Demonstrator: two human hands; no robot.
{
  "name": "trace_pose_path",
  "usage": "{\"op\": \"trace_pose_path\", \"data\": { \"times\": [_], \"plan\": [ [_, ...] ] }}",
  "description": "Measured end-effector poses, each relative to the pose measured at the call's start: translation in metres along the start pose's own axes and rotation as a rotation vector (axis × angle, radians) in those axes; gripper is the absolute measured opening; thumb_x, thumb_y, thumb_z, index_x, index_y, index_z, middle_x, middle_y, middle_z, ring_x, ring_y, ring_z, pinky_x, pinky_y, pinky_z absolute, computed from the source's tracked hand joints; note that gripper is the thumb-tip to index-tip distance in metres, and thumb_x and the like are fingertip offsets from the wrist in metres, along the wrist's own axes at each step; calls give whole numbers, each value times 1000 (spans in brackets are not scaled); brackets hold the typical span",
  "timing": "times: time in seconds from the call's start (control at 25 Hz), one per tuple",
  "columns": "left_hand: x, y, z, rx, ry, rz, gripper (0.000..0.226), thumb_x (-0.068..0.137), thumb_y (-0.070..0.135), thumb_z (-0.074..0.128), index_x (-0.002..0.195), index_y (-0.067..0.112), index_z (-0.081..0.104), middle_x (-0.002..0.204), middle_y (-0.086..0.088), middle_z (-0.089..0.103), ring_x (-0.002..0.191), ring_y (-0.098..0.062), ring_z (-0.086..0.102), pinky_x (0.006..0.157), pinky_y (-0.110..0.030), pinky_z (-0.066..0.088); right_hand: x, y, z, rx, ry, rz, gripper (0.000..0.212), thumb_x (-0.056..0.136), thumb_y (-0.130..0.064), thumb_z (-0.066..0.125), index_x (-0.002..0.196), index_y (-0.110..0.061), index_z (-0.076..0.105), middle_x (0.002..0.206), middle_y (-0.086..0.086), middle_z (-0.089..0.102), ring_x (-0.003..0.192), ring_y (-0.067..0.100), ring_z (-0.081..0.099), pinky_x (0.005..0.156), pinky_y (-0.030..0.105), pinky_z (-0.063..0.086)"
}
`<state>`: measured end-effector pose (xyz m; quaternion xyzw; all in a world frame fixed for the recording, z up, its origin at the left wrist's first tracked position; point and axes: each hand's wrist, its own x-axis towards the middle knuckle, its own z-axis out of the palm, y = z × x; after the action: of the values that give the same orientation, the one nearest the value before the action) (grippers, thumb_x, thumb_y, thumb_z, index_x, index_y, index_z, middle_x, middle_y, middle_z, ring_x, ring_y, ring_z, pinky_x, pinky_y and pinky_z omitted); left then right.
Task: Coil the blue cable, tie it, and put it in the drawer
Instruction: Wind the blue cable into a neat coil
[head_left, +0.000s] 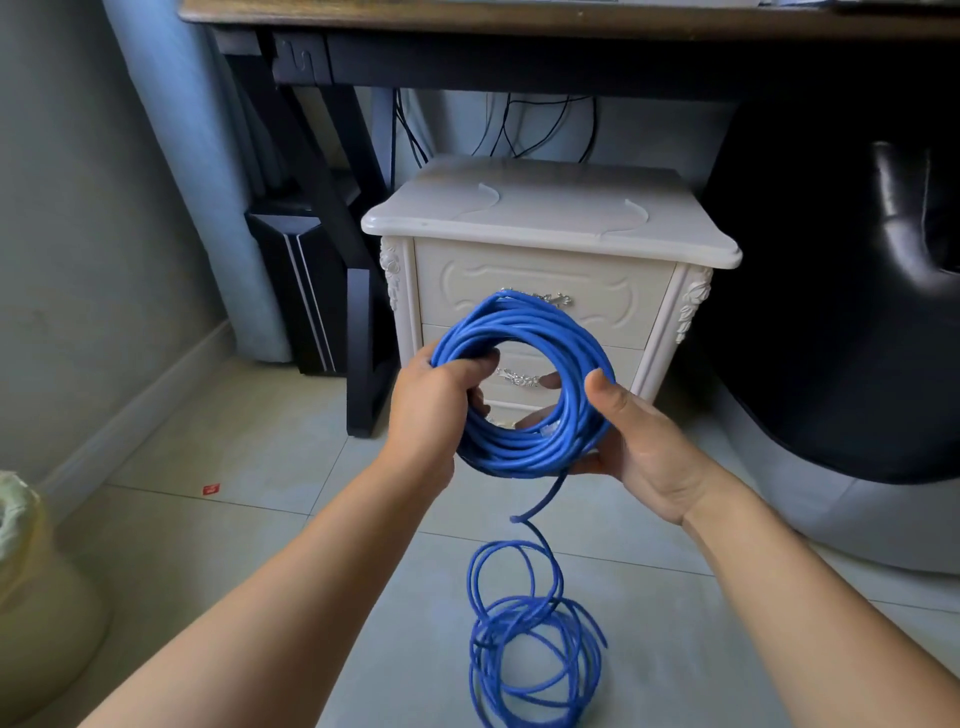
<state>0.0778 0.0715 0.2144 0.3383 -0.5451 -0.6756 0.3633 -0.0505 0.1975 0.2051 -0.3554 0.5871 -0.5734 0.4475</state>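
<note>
Fingers of the left hand (441, 400) are curled round the left side of the cable (524, 449), which is wound into a thick coil. The right hand (641, 447) is closed on the coil's right side, thumb laid over the strands and fingers passed behind them. The coil is held upright in the air, in front of the cabinet (550, 223). From its lower edge one strand is let down to the floor (234, 545), where the rest lies in loose loops between the forearms. The drawers (623, 291) of the cabinet are shut. A red scrap (211, 489) is seen on the tiles at the left.
</note>
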Motion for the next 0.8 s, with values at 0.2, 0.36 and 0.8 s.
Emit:
{"op": "trace_pose_path", "data": {
  "times": [0.2,0.36,0.8],
  "plan": [
    [-3,-5,8,-123,28,-58,6,87,10,65,91,15,64,56,4,49,50,-13,49,71,-39,41,1,5,16,-56,285,-110,40,69,-19,79,103,-19,57,89,10,66,85,26,70,75,38,57],
    [-13,-9,16,-25,-267,-218,8,89,11,67,92,12,59,75,-5,60,72,-17,62,77,-36,51,3,2,8,172,528,-130,32,61,2,62,90,-12,59,80,16,59,63,25,70,60,31,52],
    [-10,-1,1,864,-473,413,66,74,15,73,134,32,53,122,12,55,99,1,58,80,-5,43,-5,-8,10,-861,279,-190,28,65,-18,67,85,-35,57,73,-10,64,69,12,58,67,32,50]
  ]
}}
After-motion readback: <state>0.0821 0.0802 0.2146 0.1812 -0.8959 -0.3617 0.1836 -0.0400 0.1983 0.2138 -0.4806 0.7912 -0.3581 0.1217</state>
